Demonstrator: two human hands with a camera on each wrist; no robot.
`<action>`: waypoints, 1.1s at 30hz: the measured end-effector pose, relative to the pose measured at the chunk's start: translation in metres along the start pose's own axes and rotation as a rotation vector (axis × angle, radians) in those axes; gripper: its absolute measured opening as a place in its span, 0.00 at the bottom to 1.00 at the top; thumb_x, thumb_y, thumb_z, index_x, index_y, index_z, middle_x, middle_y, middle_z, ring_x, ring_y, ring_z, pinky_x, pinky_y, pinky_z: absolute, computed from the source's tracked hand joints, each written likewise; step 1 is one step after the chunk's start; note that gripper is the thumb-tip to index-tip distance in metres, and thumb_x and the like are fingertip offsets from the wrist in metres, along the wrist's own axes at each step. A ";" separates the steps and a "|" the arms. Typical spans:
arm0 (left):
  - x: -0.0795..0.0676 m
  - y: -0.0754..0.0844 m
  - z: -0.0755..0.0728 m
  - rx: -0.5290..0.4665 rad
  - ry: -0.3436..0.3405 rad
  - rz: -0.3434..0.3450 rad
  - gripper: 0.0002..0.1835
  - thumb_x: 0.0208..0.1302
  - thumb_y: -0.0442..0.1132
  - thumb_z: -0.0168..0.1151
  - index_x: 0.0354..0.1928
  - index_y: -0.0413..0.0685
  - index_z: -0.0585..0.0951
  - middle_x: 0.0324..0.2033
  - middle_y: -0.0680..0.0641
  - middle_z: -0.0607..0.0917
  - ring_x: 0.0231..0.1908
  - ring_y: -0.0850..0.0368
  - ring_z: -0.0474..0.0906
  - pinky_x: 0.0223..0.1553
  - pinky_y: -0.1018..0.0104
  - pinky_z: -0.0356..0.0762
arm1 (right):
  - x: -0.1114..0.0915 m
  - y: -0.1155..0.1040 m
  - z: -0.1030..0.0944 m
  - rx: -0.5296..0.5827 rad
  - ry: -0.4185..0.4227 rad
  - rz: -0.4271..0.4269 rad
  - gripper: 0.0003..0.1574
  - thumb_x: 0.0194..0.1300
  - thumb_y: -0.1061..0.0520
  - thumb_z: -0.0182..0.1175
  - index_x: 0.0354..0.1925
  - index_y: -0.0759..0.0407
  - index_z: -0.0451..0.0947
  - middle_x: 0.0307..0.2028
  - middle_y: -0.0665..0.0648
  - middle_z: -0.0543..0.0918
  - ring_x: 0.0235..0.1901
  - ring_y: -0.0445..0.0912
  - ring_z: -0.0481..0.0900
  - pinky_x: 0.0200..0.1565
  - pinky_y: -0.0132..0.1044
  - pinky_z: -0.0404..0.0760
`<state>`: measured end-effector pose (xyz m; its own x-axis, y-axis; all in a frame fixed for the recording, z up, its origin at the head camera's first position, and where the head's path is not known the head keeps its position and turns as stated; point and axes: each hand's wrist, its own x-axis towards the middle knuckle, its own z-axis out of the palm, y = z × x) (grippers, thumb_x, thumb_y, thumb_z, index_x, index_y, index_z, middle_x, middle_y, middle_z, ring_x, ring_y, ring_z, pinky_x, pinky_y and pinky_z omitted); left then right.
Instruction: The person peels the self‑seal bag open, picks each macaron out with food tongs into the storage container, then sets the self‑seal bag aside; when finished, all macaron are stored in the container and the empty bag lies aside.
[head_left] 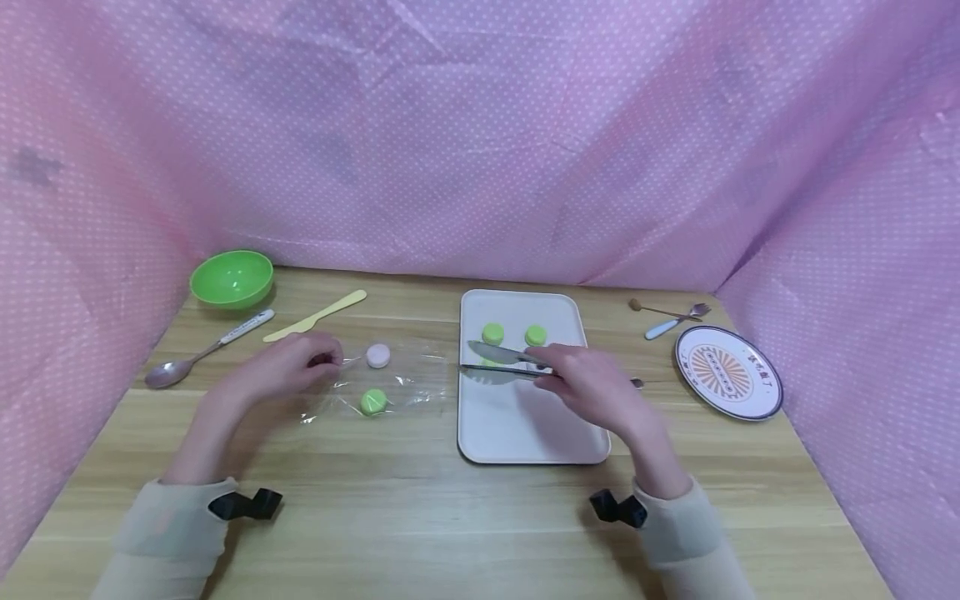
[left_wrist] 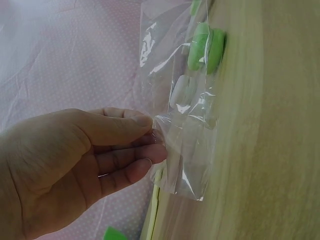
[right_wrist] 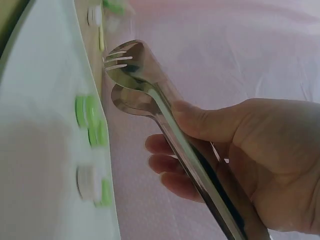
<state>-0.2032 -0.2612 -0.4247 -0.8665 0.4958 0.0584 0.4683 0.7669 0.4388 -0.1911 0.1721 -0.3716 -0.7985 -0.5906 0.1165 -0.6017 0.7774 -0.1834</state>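
My left hand (head_left: 300, 362) pinches the edge of a clear plastic bag (left_wrist: 192, 155) between thumb and fingers. A pale pink macaron (head_left: 378, 356) and a green macaron (head_left: 373, 402) show through the film. In my right hand (head_left: 592, 383) are metal tongs (right_wrist: 167, 120), one end slotted like a fork, the other rounded. They point left above the white tray (head_left: 525, 437), their two arms apart, with nothing between the tips. On the tray lie green macarons (head_left: 492, 333) and a whitish one (right_wrist: 89, 183); the tongs and fingers partly cover some in the head view.
At the left stand a green bowl (head_left: 232, 279), a large spoon (head_left: 168, 373) and a yellow spreader knife (head_left: 318, 315). To the right lie a patterned plate (head_left: 727, 372), a small fork (head_left: 678, 321) and a thin brown stick (head_left: 663, 312). Pink dotted cloth (head_left: 480, 167) surrounds the table.
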 end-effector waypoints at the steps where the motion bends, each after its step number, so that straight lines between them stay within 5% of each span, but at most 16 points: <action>1: 0.000 -0.001 0.000 -0.001 0.000 -0.002 0.07 0.60 0.33 0.61 0.28 0.55 0.78 0.22 0.58 0.75 0.26 0.65 0.69 0.32 0.71 0.68 | 0.005 -0.006 0.002 -0.004 -0.006 -0.008 0.20 0.62 0.50 0.62 0.53 0.43 0.76 0.33 0.42 0.81 0.31 0.39 0.76 0.30 0.37 0.74; 16: 0.001 -0.002 0.000 -0.029 -0.017 -0.026 0.06 0.61 0.34 0.61 0.29 0.55 0.78 0.22 0.58 0.75 0.27 0.64 0.69 0.31 0.71 0.69 | 0.050 -0.042 0.030 -0.027 -0.065 -0.113 0.18 0.59 0.53 0.65 0.49 0.43 0.79 0.40 0.44 0.85 0.34 0.41 0.82 0.31 0.40 0.77; 33: 0.002 0.002 0.002 0.027 0.058 0.095 0.05 0.61 0.36 0.63 0.33 0.56 0.80 0.31 0.61 0.79 0.34 0.67 0.73 0.39 0.67 0.76 | 0.064 -0.074 0.039 0.059 -0.150 -0.228 0.16 0.59 0.53 0.65 0.47 0.43 0.78 0.39 0.41 0.84 0.36 0.35 0.78 0.32 0.36 0.76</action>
<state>-0.2034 -0.2576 -0.4251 -0.8262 0.5428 0.1508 0.5526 0.7288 0.4043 -0.1974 0.0685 -0.3887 -0.6281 -0.7779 0.0168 -0.7603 0.6090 -0.2260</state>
